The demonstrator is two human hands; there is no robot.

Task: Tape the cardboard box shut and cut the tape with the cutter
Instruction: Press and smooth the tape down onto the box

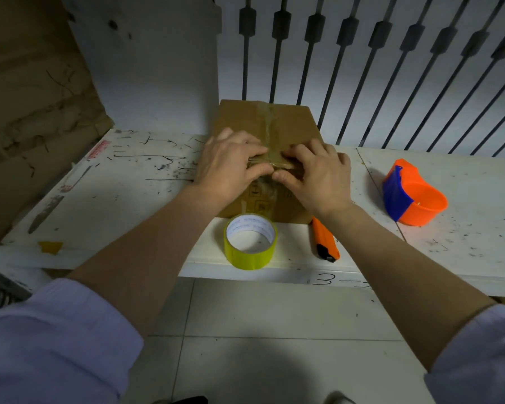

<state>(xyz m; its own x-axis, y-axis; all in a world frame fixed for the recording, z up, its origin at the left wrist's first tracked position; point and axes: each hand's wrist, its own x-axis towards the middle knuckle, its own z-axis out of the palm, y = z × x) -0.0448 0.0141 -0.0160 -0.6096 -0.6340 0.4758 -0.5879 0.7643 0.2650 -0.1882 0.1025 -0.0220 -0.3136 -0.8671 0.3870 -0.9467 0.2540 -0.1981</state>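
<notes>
A brown cardboard box [292, 123] stands on the white table, with a clear tape strip [270, 126] running along its top seam. My left hand [231, 163] and my right hand [315, 170] rest side by side on the box's near top edge, fingers pressing the tape down there. In front of the box, a yellow tape roll [250, 242] lies flat near the table's front edge. An orange cutter [325, 242] with a black end lies just right of the roll, partly under my right wrist.
An orange and blue tape dispenser [411, 196] sits on the white table [129, 193] to the right. A large cardboard sheet [32, 112] leans at the left. Dark railing bars [391, 68] stand behind the table. Tiled floor lies below the table edge.
</notes>
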